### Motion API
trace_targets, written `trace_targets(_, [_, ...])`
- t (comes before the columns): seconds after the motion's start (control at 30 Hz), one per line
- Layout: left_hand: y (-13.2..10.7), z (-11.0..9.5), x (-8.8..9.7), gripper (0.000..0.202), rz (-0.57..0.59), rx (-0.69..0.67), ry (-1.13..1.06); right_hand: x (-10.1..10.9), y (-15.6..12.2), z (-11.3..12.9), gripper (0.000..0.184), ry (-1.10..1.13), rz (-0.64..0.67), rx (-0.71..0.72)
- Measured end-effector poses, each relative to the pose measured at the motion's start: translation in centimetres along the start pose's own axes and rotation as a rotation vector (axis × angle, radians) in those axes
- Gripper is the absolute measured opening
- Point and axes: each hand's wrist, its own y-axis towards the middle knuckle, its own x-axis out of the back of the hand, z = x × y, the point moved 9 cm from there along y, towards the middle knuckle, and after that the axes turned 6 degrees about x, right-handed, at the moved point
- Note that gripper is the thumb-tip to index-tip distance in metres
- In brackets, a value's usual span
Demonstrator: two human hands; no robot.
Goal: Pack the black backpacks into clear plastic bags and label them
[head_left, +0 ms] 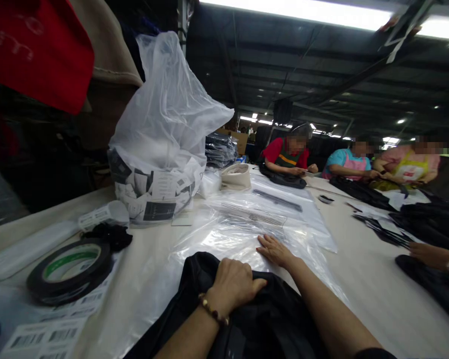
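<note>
Premises: garment finishing and packing floor. Long white worktable (359,279), with co-workers (290,154) seated at 1 o'clock over dark garments (362,192). Clear polybags (247,219) at 12 o'clock. Barcode labels (41,336) and tape roll (69,269) at 8 to 9 o'clock. Strip lighting (295,10) under an open steel-framed roof.

Left hand (232,285) grips the black garment (262,319) at six o'clock; right hand (275,251) presses flat on the clear plastic bag (224,239), tape roll (70,269) at eight o'clock.
</note>
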Motion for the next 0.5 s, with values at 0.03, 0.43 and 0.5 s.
trace_targets(0.03, [0.1, 0.0, 0.0, 0.057, -0.007, 0.000, 0.003, 0.4, -0.1, 0.0, 0.045, 0.031, -0.030, 0.013])
trace_targets(0.43, [0.2, 0.2, 0.0, 0.059, -0.005, 0.003, -0.001, -0.9, -1.9, -0.8, 0.025, 0.595, -0.256, -0.046])
trace_targets(0.5, [0.6, 0.4, -0.1, 0.063, 0.017, 0.016, -0.020, -0.2, -1.7, -1.8, 0.030, 0.674, -0.280, -0.088])
